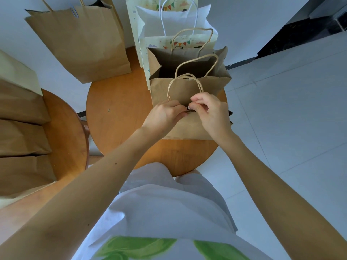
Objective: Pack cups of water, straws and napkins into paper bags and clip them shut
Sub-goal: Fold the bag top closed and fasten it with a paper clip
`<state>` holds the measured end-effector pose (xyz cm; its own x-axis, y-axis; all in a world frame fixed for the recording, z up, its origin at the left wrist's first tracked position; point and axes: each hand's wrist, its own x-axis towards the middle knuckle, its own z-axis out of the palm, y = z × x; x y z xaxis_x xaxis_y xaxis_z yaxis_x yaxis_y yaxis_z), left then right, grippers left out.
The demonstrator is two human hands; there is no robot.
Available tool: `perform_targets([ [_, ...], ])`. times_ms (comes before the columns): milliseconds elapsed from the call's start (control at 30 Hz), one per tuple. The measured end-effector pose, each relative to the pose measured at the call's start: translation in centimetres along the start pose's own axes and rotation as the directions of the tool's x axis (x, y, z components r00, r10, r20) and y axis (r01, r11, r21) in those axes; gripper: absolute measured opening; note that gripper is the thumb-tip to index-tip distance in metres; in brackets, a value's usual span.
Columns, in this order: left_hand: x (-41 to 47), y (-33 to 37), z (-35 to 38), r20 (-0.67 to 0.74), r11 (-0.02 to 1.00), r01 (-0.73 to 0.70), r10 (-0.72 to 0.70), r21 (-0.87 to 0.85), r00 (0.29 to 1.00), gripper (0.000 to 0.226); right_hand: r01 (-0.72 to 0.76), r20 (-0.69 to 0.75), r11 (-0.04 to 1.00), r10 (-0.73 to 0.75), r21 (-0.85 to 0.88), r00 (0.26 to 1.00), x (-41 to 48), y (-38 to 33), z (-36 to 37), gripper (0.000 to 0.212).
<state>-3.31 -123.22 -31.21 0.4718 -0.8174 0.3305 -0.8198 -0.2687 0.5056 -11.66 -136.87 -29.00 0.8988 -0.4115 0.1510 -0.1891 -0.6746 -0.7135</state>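
Wooden table (120, 119), left hand (165, 113) gripping paper bag (187, 128), right hand (212, 111) pinching clip (188, 108) alongside

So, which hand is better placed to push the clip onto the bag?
Right. The right hand pinches the clip at the top of the bag; the left hand only grips the paper beside it.

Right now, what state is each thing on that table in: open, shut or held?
near brown bag: top pressed together, being clipped.
paper clip: pinched at that bag's top edge.
left hand: pinches the bag's top.
right hand: pinches the paper clip.
middle brown bag: upright, mouth open.
far-left brown bag: top shut with a blue clip.
bunting-print bags: upright; mouths not visible.
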Motion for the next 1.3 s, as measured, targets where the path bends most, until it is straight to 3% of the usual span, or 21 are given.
perform_targets([
  [267, 0.1, 0.1, 0.3, -0.028, 1.000, -0.009, 0.009, 0.016, 1.000, 0.028, -0.065, 0.034, 0.998, 0.065, 0.003, 0.997, 0.0, 0.2, -0.1, 0.014],
  [567, 0.0, -0.3, 0.6, -0.035, 0.999, 0.014, -0.013, 0.037, 0.999, 0.027, -0.127, 0.202, 0.992, 0.124, 0.001, 0.972, 1.2, -0.3, -0.8, 0.012],
  [933, -0.1, -0.3, 0.5, -0.013, 0.999, 0.024, -0.024, 0.026, 1.000, 0.027, 0.037, 0.286, 0.975, 0.028, -0.220, 0.958, 1.1, -0.8, -1.1, 0.013],
  [1133, 0.0, 0.0, 0.6, -0.019, 0.999, 0.036, -0.036, -0.005, 0.999, 0.024, 0.150, 0.243, 0.900, -0.051, -0.410, 0.969, 0.7, -1.2, -0.6, 0.008],
  [1300, -0.1, 0.0, 0.7, -0.025, 0.999, 0.033, -0.033, 0.006, 0.999, 0.016, 0.197, 0.246, 0.874, -0.093, -0.444, 0.965, 0.7, -0.7, -0.4, 0.008],
])
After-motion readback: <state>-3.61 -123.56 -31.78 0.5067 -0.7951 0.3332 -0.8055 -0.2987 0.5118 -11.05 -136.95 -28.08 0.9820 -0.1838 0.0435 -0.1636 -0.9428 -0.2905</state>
